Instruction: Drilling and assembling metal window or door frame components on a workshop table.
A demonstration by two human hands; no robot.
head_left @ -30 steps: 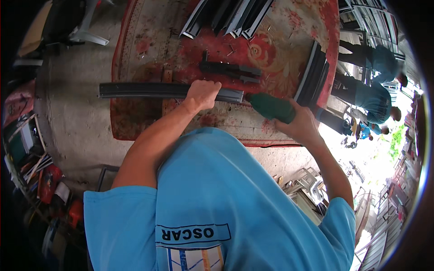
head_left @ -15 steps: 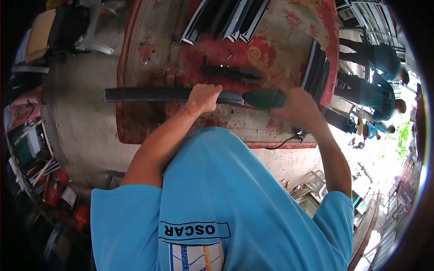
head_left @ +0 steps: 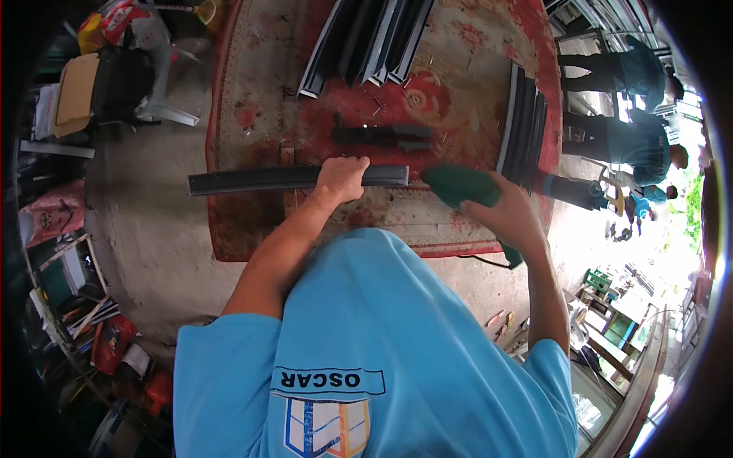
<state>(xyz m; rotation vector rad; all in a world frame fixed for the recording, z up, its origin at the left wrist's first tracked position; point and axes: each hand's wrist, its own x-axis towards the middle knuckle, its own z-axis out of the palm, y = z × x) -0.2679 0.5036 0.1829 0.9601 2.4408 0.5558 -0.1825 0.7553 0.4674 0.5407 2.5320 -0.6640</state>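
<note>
A long dark grey profile bar point(head_left: 252, 180) lies across the near part of the table, its left end sticking out past the table edge. My left hand point(head_left: 341, 179) is closed round it near its right end. My right hand point(head_left: 500, 216) grips a dark green corded power drill point(head_left: 460, 185), slightly blurred. The drill's front points left toward the bar's right end, with a small gap between them. Its handle slants down to the right, and a black cable point(head_left: 485, 262) runs from it.
Several dark profiles point(head_left: 359, 46) lie at the table's far side, and another stack point(head_left: 523, 126) at its right. A dark tool-like object point(head_left: 382, 137) rests beyond my bar. Red patterned cloth point(head_left: 427, 99) covers the table. People point(head_left: 649, 156) stand at the right; a cluttered rack point(head_left: 76, 282) is at left.
The drill has drawn back to the right from the bar's right end, and its handle now shows below my right hand. My left hand keeps its hold. The whole view has shifted slightly.
</note>
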